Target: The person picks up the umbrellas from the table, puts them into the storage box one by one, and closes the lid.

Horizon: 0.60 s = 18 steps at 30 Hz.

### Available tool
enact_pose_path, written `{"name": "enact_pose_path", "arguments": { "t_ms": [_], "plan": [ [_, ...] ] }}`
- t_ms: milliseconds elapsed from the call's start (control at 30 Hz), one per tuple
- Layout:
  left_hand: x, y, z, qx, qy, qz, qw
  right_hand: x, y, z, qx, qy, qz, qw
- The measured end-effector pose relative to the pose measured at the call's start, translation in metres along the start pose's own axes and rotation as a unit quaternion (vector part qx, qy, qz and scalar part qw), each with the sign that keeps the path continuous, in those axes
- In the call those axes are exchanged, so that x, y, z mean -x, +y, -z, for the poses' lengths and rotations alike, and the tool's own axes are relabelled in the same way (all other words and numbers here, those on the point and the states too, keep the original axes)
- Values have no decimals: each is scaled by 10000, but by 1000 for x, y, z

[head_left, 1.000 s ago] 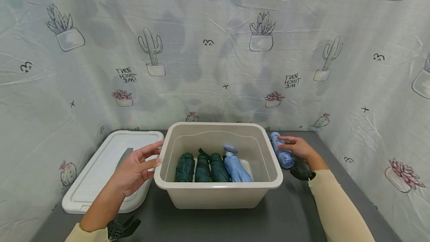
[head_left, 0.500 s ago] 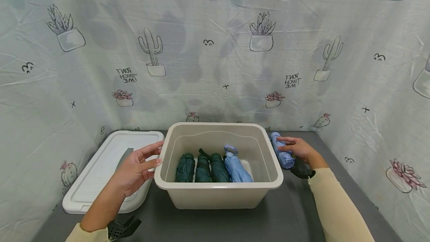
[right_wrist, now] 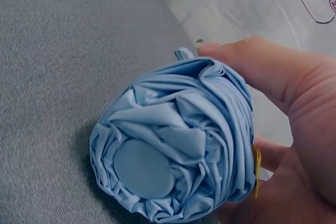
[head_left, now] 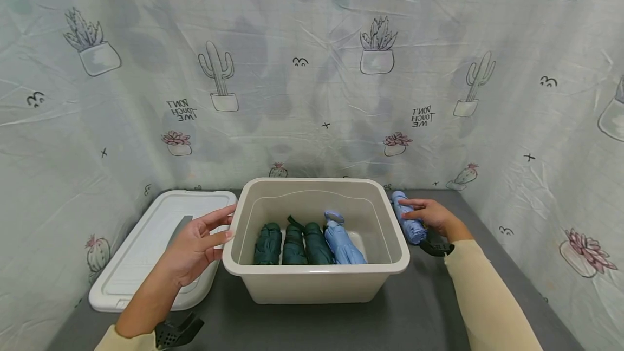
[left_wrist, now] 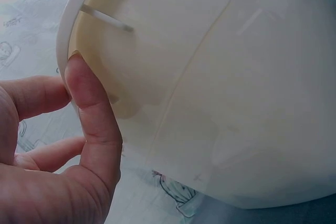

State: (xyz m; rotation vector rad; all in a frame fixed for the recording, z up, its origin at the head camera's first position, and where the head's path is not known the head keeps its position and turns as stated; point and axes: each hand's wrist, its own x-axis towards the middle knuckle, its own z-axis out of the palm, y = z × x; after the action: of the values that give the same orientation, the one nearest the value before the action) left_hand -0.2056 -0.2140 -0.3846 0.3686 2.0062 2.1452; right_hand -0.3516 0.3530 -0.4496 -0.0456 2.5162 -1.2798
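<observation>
A beige plastic storage bin (head_left: 317, 285) stands mid-table. Inside lie three dark green folded umbrellas (head_left: 294, 245) and a light blue folded umbrella (head_left: 345, 244) with a wrist loop at its far end. My left hand (head_left: 192, 248) touches the bin's left rim, thumb and fingers apart and fairly straight. In the left wrist view the thumb (left_wrist: 97, 119) lies against the bin just beneath the rim. A second light blue folded umbrella (head_left: 413, 227) lies on the table to the bin's right. My right hand (head_left: 434, 216) rests on it with extended fingers; their undersides are partly hidden.
A white lid (head_left: 136, 264) lies flat on the dark grey table (head_left: 312, 326), left of the bin and partly under my left arm. A cactus-print curtain (head_left: 292, 96) rises behind the table and along both sides. Black wrist mounts (head_left: 177, 332) sit on my wrists.
The view has shifted very slightly. Both hands, the bin and the umbrellas otherwise keep their places.
</observation>
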Motion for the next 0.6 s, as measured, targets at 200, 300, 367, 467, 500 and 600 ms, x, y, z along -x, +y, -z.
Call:
{"name": "enact_pose_path", "arguments": {
  "t_ms": [200, 300, 367, 467, 500, 600],
  "plan": [
    [0, 0, -1, 35, 9, -46, 10000, 1, 1, 1, -36, 20, -11, 10000],
    [0, -1, -1, 13, 21, -60, 10000, 1, 1, 0, -72, 46, -6, 10000],
    [0, -1, 0, 57, -14, -71, 10000, 0, 2, -1, -150, 54, -32, 9999],
    [-1, -2, 1, 200, -89, -84, 9997, 0, 3, -3, -263, 101, -91, 9996],
    [-2, -2, 1, 235, -113, -94, 9996, -1, 4, -3, -305, 112, -113, 9994],
    [-3, -2, 1, 268, -159, -116, 9994, -1, 6, -5, -310, 183, -165, 9992]
  ]
}}
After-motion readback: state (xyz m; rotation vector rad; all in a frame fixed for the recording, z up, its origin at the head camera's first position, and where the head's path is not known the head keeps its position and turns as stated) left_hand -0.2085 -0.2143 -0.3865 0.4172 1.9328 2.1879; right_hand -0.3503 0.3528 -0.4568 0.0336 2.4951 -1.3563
